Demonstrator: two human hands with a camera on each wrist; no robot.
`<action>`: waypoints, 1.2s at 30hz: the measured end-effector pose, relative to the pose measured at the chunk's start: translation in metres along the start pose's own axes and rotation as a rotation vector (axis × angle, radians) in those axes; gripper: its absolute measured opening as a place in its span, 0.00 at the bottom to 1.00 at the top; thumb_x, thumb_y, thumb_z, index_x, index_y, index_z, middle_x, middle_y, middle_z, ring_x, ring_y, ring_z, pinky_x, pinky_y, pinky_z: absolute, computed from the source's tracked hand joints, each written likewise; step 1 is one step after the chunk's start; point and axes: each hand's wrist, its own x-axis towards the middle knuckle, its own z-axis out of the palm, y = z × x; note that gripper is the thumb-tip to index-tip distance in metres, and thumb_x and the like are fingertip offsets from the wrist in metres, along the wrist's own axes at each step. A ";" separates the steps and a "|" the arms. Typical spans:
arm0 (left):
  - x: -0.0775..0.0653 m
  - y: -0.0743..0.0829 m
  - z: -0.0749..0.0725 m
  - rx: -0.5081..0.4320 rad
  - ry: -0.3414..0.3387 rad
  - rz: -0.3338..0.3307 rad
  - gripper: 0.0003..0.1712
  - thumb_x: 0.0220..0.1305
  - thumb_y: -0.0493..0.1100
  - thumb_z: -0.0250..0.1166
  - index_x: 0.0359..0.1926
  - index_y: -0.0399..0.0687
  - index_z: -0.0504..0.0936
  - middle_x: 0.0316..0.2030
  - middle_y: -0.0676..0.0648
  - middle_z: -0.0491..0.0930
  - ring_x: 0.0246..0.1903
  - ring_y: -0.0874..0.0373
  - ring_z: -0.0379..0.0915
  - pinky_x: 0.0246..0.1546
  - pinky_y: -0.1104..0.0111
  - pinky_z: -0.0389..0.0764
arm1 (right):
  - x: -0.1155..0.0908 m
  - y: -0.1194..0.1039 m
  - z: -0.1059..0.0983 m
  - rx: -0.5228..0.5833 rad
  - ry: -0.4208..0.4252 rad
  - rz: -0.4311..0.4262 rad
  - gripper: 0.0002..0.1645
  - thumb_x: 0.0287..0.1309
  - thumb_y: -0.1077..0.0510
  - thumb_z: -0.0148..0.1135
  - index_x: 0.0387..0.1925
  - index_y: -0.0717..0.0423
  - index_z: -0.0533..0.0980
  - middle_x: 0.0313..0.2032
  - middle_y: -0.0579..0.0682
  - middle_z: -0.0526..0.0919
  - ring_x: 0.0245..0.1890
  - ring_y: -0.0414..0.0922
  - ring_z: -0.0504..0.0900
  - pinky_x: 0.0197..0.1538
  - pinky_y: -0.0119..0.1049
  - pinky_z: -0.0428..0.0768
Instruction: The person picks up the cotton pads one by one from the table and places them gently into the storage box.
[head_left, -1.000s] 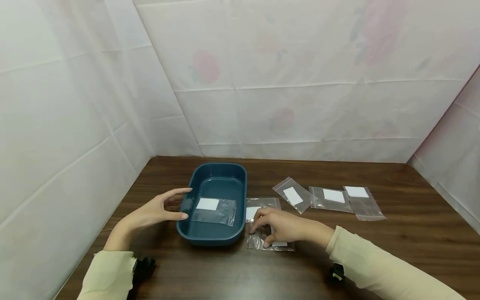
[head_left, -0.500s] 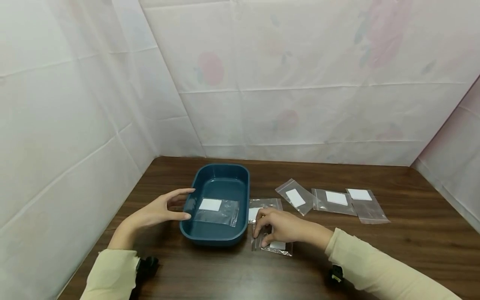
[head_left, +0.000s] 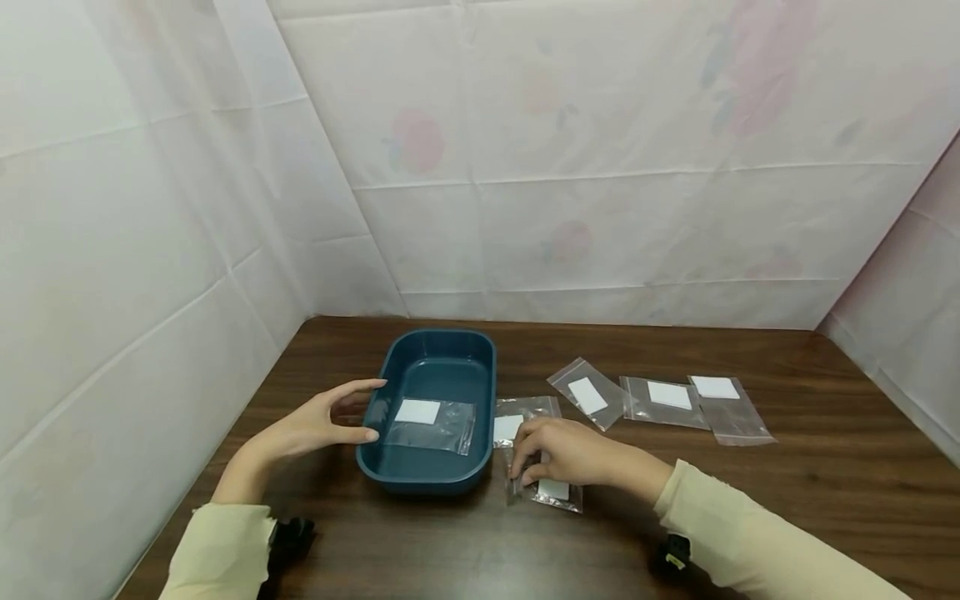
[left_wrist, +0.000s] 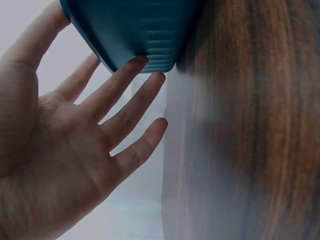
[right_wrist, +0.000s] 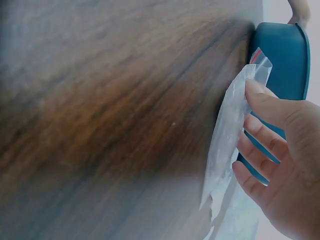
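My left hand (head_left: 315, 427) rests its spread fingertips and thumb at the left rim of a blue tray (head_left: 447, 373). In the left wrist view its fingers (left_wrist: 120, 87) reach along the tray's ribbed outer wall. A clear zip bag (head_left: 442, 435) with a white label lies inside the tray. Right of the tray, my right hand (head_left: 577, 454) pinches another clear zip bag (right_wrist: 225, 125) near its zip end, thumb on top. The right wrist view shows that bag's red-lined zip end lifted off the table. My hand covers part of it in the head view.
One more zip bag (head_left: 536, 406) lies just behind my right hand, against the tray's right side. Farther right are a tilted zip bag (head_left: 587, 394), a flat one (head_left: 666, 403) and a third (head_left: 738, 417) overlapping it. White cloth (head_left: 562, 208) hangs behind the brown table (head_left: 420, 542).
The bag under my right hand has shifted slightly right, and its zip end is now gathered up between thumb and fingers. My left hand stays at the tray's rim.
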 end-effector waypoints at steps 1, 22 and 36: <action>0.000 0.000 0.000 0.000 -0.004 0.000 0.44 0.62 0.49 0.71 0.74 0.48 0.61 0.70 0.34 0.61 0.68 0.33 0.56 0.59 0.40 0.68 | -0.001 0.000 -0.001 0.000 0.002 -0.005 0.05 0.53 0.55 0.75 0.34 0.41 0.87 0.38 0.32 0.78 0.41 0.30 0.75 0.47 0.29 0.76; 0.000 -0.001 0.000 -0.016 -0.008 0.004 0.44 0.63 0.49 0.71 0.74 0.49 0.60 0.71 0.34 0.60 0.68 0.33 0.56 0.60 0.41 0.67 | -0.016 -0.016 -0.040 0.187 0.177 -0.163 0.06 0.59 0.59 0.70 0.38 0.46 0.86 0.40 0.36 0.84 0.43 0.34 0.80 0.48 0.38 0.81; -0.002 0.000 -0.001 -0.001 -0.003 0.019 0.44 0.63 0.49 0.71 0.74 0.48 0.61 0.69 0.34 0.62 0.67 0.33 0.57 0.58 0.42 0.70 | -0.008 -0.035 -0.061 0.358 0.278 -0.167 0.11 0.65 0.62 0.64 0.47 0.49 0.84 0.44 0.41 0.84 0.46 0.40 0.80 0.47 0.37 0.80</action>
